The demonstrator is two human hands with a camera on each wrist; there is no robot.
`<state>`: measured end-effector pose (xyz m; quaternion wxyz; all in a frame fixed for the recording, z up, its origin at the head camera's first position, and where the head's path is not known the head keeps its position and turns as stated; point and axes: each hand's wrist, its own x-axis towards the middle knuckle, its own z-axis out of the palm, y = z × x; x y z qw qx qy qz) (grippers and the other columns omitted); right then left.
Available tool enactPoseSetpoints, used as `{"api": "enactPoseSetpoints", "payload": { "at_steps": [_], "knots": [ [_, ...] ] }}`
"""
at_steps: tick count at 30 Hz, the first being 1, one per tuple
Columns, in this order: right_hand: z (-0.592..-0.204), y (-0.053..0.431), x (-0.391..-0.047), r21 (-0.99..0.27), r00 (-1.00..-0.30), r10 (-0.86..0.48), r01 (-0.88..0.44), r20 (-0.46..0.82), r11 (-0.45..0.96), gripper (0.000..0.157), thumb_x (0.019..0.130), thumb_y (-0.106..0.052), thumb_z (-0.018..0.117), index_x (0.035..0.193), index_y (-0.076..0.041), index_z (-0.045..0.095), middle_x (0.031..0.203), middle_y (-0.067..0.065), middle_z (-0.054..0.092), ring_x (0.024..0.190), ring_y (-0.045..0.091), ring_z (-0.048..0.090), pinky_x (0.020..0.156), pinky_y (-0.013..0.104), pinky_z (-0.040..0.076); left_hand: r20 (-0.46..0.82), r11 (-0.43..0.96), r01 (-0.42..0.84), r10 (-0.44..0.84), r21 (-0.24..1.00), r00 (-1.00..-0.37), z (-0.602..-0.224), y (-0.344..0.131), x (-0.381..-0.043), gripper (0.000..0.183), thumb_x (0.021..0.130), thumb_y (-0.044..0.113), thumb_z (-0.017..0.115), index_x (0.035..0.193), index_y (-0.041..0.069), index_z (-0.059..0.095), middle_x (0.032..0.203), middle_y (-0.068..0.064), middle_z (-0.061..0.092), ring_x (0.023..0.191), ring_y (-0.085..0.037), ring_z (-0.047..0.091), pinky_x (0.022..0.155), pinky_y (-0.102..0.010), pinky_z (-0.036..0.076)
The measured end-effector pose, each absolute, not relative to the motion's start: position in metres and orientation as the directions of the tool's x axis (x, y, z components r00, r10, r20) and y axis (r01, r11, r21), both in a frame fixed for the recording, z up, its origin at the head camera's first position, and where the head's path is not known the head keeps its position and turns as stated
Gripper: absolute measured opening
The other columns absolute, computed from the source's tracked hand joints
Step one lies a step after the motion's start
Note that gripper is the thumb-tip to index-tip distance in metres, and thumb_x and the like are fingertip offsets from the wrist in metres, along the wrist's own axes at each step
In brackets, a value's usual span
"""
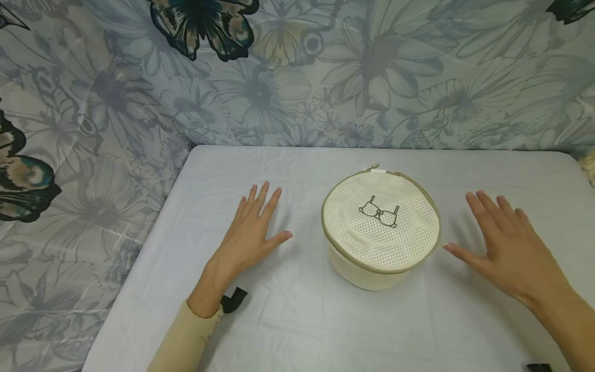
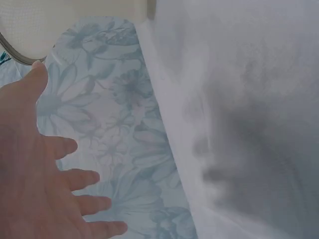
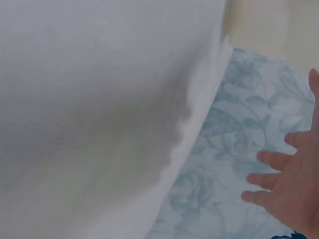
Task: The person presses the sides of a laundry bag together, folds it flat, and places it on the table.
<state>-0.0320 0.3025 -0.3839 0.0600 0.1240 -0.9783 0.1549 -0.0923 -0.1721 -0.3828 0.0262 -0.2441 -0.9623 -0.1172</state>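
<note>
Round bag (image 1: 380, 243) upright, lid (image 1: 358, 240) closed

The bag is cream and drum-shaped — a pale side below, a mesh lid facing up within an olive-beige rim. A thin, dark bra outline (image 1: 378, 212) slants across the lid. A zip pull (image 1: 374, 166) juts from the far edge, beside a white tab (image 1: 378, 171). It stands on the white table (image 1: 297, 325) — between two hands, nearer the right one (image 1: 506, 248).

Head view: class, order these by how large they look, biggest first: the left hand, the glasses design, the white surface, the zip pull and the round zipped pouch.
1. White surface
2. Round zipped pouch
3. Left hand
4. Glasses design
5. Zip pull
</note>
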Motion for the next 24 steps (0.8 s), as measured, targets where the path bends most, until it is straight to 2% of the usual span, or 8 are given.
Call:
{"api": "enactPoseSetpoints", "payload": {
  "at_steps": [5,8,10,12,14,17,20,24],
  "knots": [
    [-0.374,0.300,-0.032,-0.315,-0.929,-0.266,-0.340,0.256,0.886,0.095,0.086,-0.042,0.074,0.159,-0.010,0.022,0.156,0.024,0.033,0.146,0.046,0.021,0.121,0.052,0.007,0.200,0.792,0.569,0.534,0.219,-0.821,-0.375,-0.172,-0.097,0.093,0.092,0.061,0.059,0.161,0.020,0.011,0.166,-0.011,0.013,0.152,-0.032,0.007,0.119,-0.055,0.019],
    [-0.368,0.297,-0.030,-0.339,-0.925,-0.254,-0.345,0.284,0.875,0.095,0.084,-0.041,0.076,0.159,-0.013,0.025,0.153,0.024,0.038,0.144,0.045,0.026,0.120,0.054,0.014,0.264,0.745,0.620,0.564,0.245,-0.782,-0.372,-0.171,-0.099,0.093,0.091,0.056,0.065,0.161,0.019,0.016,0.164,-0.009,0.020,0.150,-0.032,0.017,0.117,-0.054,0.026],
    [-0.365,0.295,-0.029,-0.354,-0.930,-0.238,-0.330,0.279,0.875,0.094,0.084,-0.041,0.078,0.159,-0.016,0.026,0.151,0.024,0.040,0.143,0.044,0.029,0.114,0.062,0.022,0.291,0.724,0.639,0.572,0.259,-0.767,-0.371,-0.170,-0.099,0.093,0.090,0.055,0.067,0.160,0.019,0.019,0.163,-0.008,0.023,0.149,-0.032,0.021,0.115,-0.054,0.028],
    [-0.362,0.294,-0.027,-0.365,-0.942,-0.216,-0.302,0.257,0.881,0.096,0.083,-0.039,0.079,0.159,-0.019,0.025,0.151,0.023,0.041,0.138,0.045,0.035,0.102,0.070,0.030,0.302,0.709,0.648,0.575,0.279,-0.760,-0.370,-0.169,-0.099,0.092,0.090,0.055,0.067,0.160,0.019,0.020,0.163,-0.008,0.025,0.149,-0.032,0.023,0.115,-0.054,0.029],
    [-0.360,0.292,-0.026,-0.369,-0.947,-0.209,-0.289,0.243,0.883,0.097,0.082,-0.036,0.080,0.159,-0.019,0.024,0.148,0.023,0.045,0.127,0.046,0.045,0.089,0.070,0.038,0.300,0.698,0.650,0.578,0.300,-0.759,-0.369,-0.168,-0.099,0.091,0.090,0.056,0.066,0.160,0.020,0.020,0.163,-0.007,0.026,0.149,-0.030,0.023,0.115,-0.053,0.029],
    [-0.358,0.289,-0.026,-0.381,-0.944,-0.219,-0.303,0.247,0.874,0.098,0.081,-0.028,0.083,0.159,-0.018,0.026,0.143,0.021,0.050,0.107,0.036,0.055,0.084,0.044,0.047,0.291,0.681,0.652,0.584,0.333,-0.758,-0.367,-0.166,-0.098,0.090,0.091,0.057,0.064,0.160,0.021,0.020,0.163,-0.005,0.026,0.149,-0.029,0.023,0.115,-0.053,0.029],
    [-0.357,0.287,-0.026,-0.401,-0.927,-0.251,-0.350,0.280,0.846,0.097,0.079,-0.021,0.084,0.158,-0.018,0.028,0.140,0.016,0.052,0.107,0.011,0.054,0.082,0.015,0.040,0.287,0.660,0.660,0.594,0.359,-0.751,-0.364,-0.164,-0.097,0.089,0.092,0.056,0.064,0.160,0.022,0.019,0.163,-0.002,0.025,0.149,-0.026,0.023,0.116,-0.050,0.028],
    [-0.353,0.284,-0.024,-0.415,-0.903,-0.282,-0.404,0.324,0.815,0.093,0.080,-0.017,0.083,0.157,-0.017,0.031,0.144,0.009,0.050,0.110,-0.015,0.039,0.084,0.001,0.030,0.296,0.622,0.681,0.616,0.386,-0.730,-0.359,-0.159,-0.096,0.089,0.092,0.055,0.064,0.160,0.021,0.020,0.162,-0.001,0.027,0.148,-0.024,0.026,0.117,-0.046,0.028]
  ]
}}
